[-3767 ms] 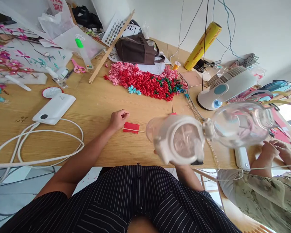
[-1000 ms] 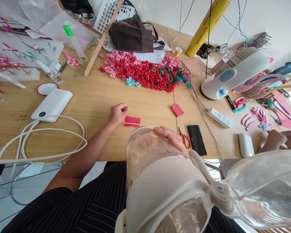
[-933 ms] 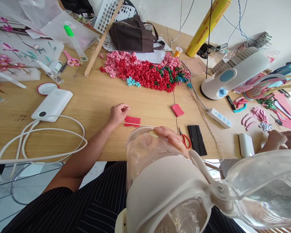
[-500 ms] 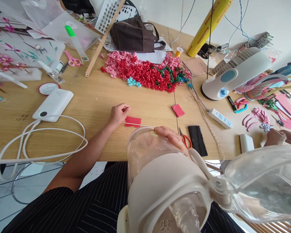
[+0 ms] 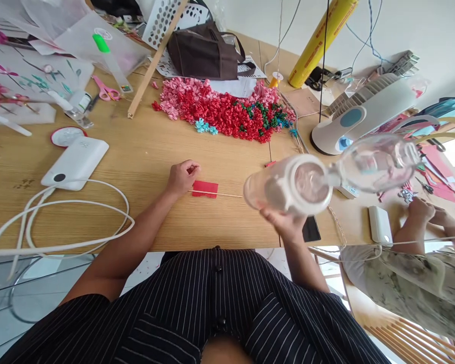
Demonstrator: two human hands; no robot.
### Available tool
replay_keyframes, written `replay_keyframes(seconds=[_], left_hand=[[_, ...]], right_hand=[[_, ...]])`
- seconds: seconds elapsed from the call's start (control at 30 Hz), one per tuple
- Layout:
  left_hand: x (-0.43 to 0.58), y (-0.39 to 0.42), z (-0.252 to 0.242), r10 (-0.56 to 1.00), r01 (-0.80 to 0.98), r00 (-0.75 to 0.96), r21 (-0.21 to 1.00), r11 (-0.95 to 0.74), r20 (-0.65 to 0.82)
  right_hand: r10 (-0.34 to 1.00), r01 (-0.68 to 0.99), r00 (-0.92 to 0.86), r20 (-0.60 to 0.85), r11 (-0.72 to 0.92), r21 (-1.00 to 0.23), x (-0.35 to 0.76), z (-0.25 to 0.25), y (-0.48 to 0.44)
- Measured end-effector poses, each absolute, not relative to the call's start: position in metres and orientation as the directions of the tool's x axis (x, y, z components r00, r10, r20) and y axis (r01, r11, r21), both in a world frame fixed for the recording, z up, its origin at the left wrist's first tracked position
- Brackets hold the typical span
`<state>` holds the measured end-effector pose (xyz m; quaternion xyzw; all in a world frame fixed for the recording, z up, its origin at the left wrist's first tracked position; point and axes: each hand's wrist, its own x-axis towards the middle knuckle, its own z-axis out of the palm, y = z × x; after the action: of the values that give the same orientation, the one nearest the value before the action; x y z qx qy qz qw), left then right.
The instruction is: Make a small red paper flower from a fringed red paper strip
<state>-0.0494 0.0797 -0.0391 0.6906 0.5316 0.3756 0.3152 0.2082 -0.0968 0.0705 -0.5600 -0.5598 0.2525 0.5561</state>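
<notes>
My right hand (image 5: 288, 225) is wrapped round a translucent water bottle (image 5: 263, 184) from below, at the right of the middle. The bottle is tilted over the table, its clear lid (image 5: 377, 163) swung open to the right and its spout showing. My left hand (image 5: 184, 176) rests on the table with its fingers curled closed; whatever may be in them is hidden. Just right of that hand lies a red paper rectangle (image 5: 206, 187), with a thin pale stick (image 5: 227, 195) across its lower part. The bottle covers the area beyond the stick's right end.
Red and pink paper flowers (image 5: 227, 111) are heaped at the back before a dark bag (image 5: 200, 53). A white power bank (image 5: 76, 164) and looped cable lie left. At right are a fan (image 5: 364, 119), a partly covered phone (image 5: 311, 230) and another person's hands (image 5: 420, 212).
My right hand has moved the bottle away from the camera, forward over the table, uncovering my shirt and the person on the right. My left hand stays in place.
</notes>
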Motion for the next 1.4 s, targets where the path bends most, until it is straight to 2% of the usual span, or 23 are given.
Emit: replay_keyframes(seconds=[0.1,0.17,0.33,0.43,0.57,0.73,0.87,1.03,1.1,1.13,1.2,1.23,1.3,1.37,1.4], left_hand=[[-0.050,0.081,-0.043,0.973,0.501,0.144,0.835,-0.228,0.179],[-0.050,0.082,-0.045,0.972,0.507,0.143,0.830,-0.234,0.187],[-0.050,0.082,-0.044,0.968,0.503,0.157,0.828,-0.248,0.194],[-0.051,0.082,-0.042,0.969,0.513,0.164,0.823,-0.246,0.187],[-0.051,0.080,-0.041,0.969,0.525,0.162,0.815,-0.246,0.188],[-0.052,0.079,-0.039,0.969,0.519,0.161,0.819,-0.246,0.189],[-0.052,0.080,-0.041,0.966,0.508,0.163,0.823,-0.255,0.199],[-0.051,0.083,-0.047,0.967,0.505,0.157,0.825,-0.253,0.201],[-0.049,0.083,-0.046,0.970,0.511,0.133,0.825,-0.241,0.202],[-0.049,0.083,-0.045,0.971,0.511,0.135,0.825,-0.241,0.199],[-0.047,0.083,-0.042,0.971,0.508,0.138,0.827,-0.239,0.196],[-0.047,0.084,-0.041,0.971,0.512,0.143,0.826,-0.236,0.189],[-0.046,0.085,-0.038,0.974,0.512,0.140,0.829,-0.226,0.179],[-0.045,0.085,-0.036,0.975,0.506,0.130,0.833,-0.223,0.182],[-0.045,0.085,-0.035,0.974,0.506,0.122,0.832,-0.227,0.191]], right_hand=[[0.792,0.398,0.392,0.469,0.314,-0.862,0.260,0.067,-0.065],[0.732,0.454,0.457,0.506,0.297,-0.840,0.298,0.057,-0.042],[0.695,0.493,0.593,0.406,0.085,-0.866,0.376,0.019,-0.013],[0.662,0.458,0.657,0.361,0.030,-0.888,0.400,0.001,-0.010],[0.744,0.395,0.586,0.322,0.086,-0.915,0.413,-0.001,-0.008],[0.922,0.286,0.346,0.173,0.072,-0.956,0.428,0.025,-0.017],[0.936,0.318,0.347,0.063,-0.055,-0.947,0.436,0.041,-0.026],[0.926,0.282,0.367,0.084,-0.025,-0.959,0.430,0.039,-0.037],[0.844,0.262,0.536,0.007,-0.159,-0.952,0.423,0.032,-0.046],[0.755,0.279,0.656,0.023,-0.213,-0.936,0.417,0.028,-0.051],[0.534,0.356,0.823,0.191,-0.223,-0.908,0.396,0.019,-0.060],[0.486,0.412,0.828,0.278,-0.192,-0.891,0.380,0.015,-0.064],[0.551,0.508,0.743,0.379,-0.096,-0.856,0.339,0.009,-0.071],[0.734,0.577,0.556,0.389,-0.004,-0.817,0.290,0.006,-0.074],[0.831,0.611,0.400,0.387,0.072,-0.788,0.266,0.005,-0.073]])
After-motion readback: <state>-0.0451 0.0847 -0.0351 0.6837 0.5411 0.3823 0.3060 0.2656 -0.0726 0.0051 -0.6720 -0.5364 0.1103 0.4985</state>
